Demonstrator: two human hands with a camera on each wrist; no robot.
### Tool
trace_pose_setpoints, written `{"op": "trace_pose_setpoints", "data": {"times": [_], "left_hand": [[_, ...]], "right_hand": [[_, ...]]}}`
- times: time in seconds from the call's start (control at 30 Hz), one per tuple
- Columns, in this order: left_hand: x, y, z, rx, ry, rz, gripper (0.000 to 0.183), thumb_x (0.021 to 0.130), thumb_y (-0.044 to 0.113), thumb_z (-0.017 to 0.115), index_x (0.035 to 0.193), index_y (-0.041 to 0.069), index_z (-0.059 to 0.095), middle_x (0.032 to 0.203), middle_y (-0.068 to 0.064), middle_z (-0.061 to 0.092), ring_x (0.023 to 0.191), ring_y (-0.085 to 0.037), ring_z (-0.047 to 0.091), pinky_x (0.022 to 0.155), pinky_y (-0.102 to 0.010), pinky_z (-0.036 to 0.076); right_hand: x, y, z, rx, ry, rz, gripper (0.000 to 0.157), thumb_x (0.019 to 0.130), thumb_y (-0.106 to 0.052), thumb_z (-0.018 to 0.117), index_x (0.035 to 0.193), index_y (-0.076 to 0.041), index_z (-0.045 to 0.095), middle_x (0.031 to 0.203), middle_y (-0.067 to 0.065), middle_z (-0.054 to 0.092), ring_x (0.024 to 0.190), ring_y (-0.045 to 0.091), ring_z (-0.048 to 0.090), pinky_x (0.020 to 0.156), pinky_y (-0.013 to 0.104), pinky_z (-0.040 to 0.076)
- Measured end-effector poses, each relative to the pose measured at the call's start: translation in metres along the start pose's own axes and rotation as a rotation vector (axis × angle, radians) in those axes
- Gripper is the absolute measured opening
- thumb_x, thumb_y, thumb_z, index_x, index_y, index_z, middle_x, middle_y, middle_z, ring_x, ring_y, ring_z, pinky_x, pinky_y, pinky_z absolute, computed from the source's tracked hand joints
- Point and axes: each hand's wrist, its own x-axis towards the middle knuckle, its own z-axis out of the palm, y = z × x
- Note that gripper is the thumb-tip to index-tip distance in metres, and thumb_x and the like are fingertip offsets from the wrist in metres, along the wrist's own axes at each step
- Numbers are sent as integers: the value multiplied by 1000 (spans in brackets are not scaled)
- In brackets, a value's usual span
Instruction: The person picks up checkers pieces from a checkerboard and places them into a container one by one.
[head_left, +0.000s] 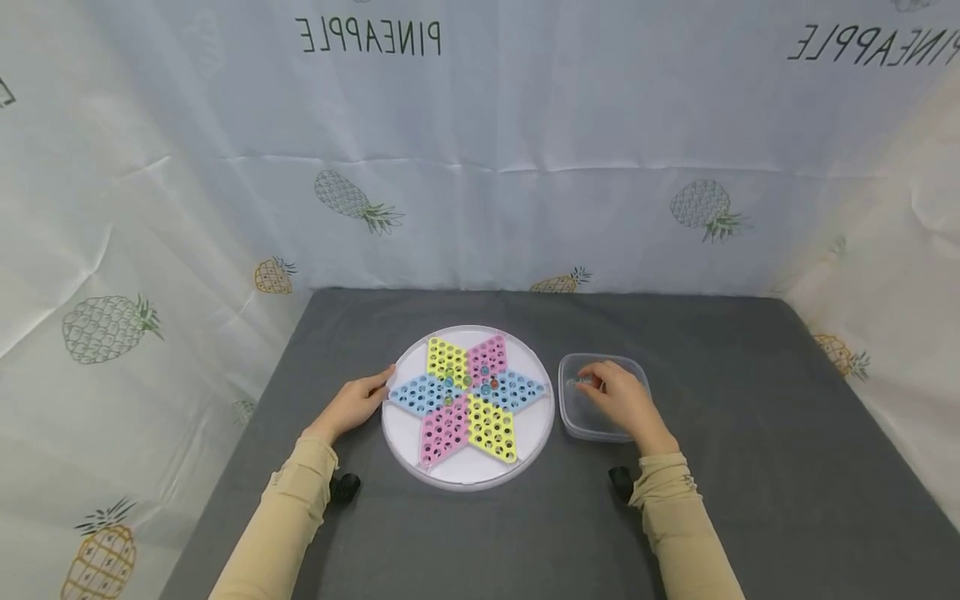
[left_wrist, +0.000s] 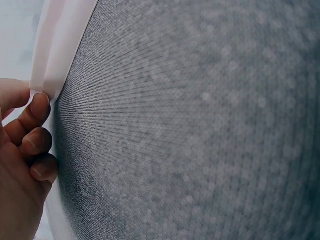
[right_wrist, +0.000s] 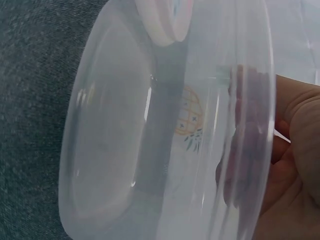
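A round white Chinese checkers board [head_left: 408, 446] carries a star of pink, yellow and blue holed sections. Several glass marbles [head_left: 485, 389] sit around its middle. My left hand [head_left: 357, 406] holds the board's left rim, with thumb and forefinger pinching the edge in the left wrist view. To the right of the board stands a clear plastic container [head_left: 592, 423]. My right hand [head_left: 621, 400] reaches into it, fingers bent and tips close together around a small clear glass marble [head_left: 581, 381]. Through the container wall [right_wrist: 210, 165] in the right wrist view, those fingertips look blurred.
A dark grey cloth [head_left: 480, 542] covers the table. White curtains [head_left: 525, 225] printed with pineapples hang behind it and along both sides. The board's right rim stands close beside the container.
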Motion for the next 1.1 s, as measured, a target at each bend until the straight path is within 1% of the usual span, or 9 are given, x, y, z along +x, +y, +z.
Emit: {"op": "trace_pose_setpoints", "data": {"times": [0.37, 0.53, 0.77, 0.97, 1.1], "left_hand": [[1, 0, 1, -8, -8, -14, 48, 97, 20, 46, 143, 12, 36, 145, -10, 39, 133, -33, 39, 106, -51, 32], [0, -2, 2, -3, 4, -2, 48, 97, 20, 46, 143, 11, 38, 144, -12, 41, 131, -34, 41, 105, -51, 33], [-4, -3, 3, -10, -6, 2, 47, 96, 19, 46, 142, 10, 38, 143, -13, 42, 131, -35, 41, 105, -51, 32], [-2, -4, 3, -18, -1, -8, 48, 97, 19, 47, 143, 11, 37, 145, -11, 40, 132, -34, 40, 106, -51, 32], [0, -4, 2, -15, 2, -14, 48, 97, 20, 47, 143, 11, 37, 144, -12, 40, 132, -34, 40, 105, -51, 32]], "right_hand": [[-2, 4, 4, 25, -5, 15, 23, 87, -21, 64, 105, -6, 66, 76, 2, 51, 64, 12, 42, 58, 28, 35], [-4, 4, 5, 41, -1, 10, 23, 87, -22, 64, 104, -6, 67, 77, 2, 52, 65, 12, 43, 59, 28, 36], [-8, 1, 8, 87, 8, 11, 24, 87, -24, 64, 105, -7, 67, 81, 3, 56, 69, 12, 47, 62, 29, 40], [-6, -3, 7, 135, 33, -19, 24, 87, -25, 64, 106, -9, 67, 83, 2, 59, 70, 11, 49, 62, 27, 41], [-4, -7, 4, 183, 37, -14, 26, 88, -27, 64, 108, -11, 67, 84, 1, 61, 71, 10, 49, 63, 25, 42]]}}
